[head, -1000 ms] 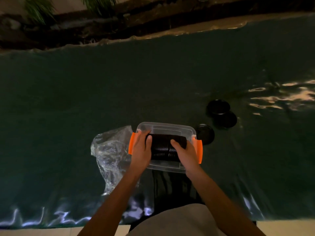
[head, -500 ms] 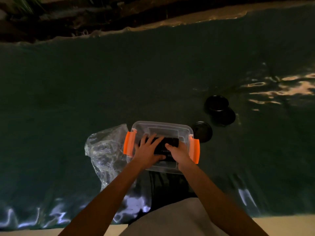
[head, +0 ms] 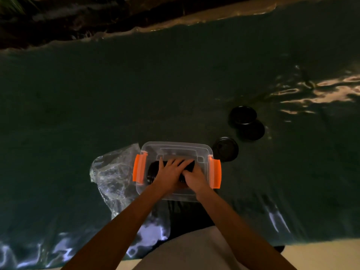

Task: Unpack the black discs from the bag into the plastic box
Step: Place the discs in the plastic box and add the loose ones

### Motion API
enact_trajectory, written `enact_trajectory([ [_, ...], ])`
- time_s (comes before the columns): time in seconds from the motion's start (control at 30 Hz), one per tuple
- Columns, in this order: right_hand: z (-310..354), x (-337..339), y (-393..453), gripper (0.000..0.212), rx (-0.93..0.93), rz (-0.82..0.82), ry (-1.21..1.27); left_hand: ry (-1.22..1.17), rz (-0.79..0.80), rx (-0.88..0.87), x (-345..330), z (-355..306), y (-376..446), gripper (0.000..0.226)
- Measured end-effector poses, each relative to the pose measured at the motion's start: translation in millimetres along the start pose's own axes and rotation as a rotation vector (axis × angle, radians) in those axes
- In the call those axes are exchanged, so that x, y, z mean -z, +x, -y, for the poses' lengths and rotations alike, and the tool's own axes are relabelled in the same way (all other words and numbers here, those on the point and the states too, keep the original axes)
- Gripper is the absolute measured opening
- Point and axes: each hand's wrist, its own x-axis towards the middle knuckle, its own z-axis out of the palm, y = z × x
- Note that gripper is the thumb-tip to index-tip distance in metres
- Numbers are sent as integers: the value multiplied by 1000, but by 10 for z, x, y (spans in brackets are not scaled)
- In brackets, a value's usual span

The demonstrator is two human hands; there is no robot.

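Left hand (head: pixel 169 172) presses flat on the row of thin black discs (head: pixel 151 172) in the clear plastic box (head: pixel 175 145); right hand (head: pixel 195 179) alongside, grip unclear. Probably stiff, light and slippery: squeeze the row's ends.

A dark green sheet (head: pixel 136 94) spreads all around and beyond my fingers (head: pixel 171 162), with dark ground (head: pixel 78 20) along its far edge.

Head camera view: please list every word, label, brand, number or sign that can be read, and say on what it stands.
No text can be read in this view.
Clear plastic box and its orange latches: no label or brand shows.
Loose black discs beside the box: any marking is too dark and small to read.
Clear plastic bag: only glare, no print shows.
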Motion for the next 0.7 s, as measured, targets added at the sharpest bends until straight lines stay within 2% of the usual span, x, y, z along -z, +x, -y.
enact_trajectory([
  [0.17, 145, 214, -233, 30, 260, -80, -79, -13, 11, 16, -20, 17, 57, 83],
  [0.3, 294, 808, -171, 24, 580, -511, -31, -41, -10, -17, -72, 58, 49, 85],
  [0.37, 298, 1095, 65, 29, 561, -632, -152, -50, 1, -20, -60, 76, 51, 84],
  [0.43, 181, 1256, 355, 40, 431, -561, -440, -52, 14, -16, -51, 80, 59, 83],
  [0.53, -77, 1297, 659, 64, 308, -307, -871, -59, 35, -14, -27, 61, 64, 85],
  [0.63, -242, 1255, 807, 81, 285, -245, -1018, -72, 51, -8, -9, 24, 68, 87],
  [0.7, -282, 1225, 860, 84, 272, -257, -1045, -70, 60, -6, 14, -12, 87, 88],
])
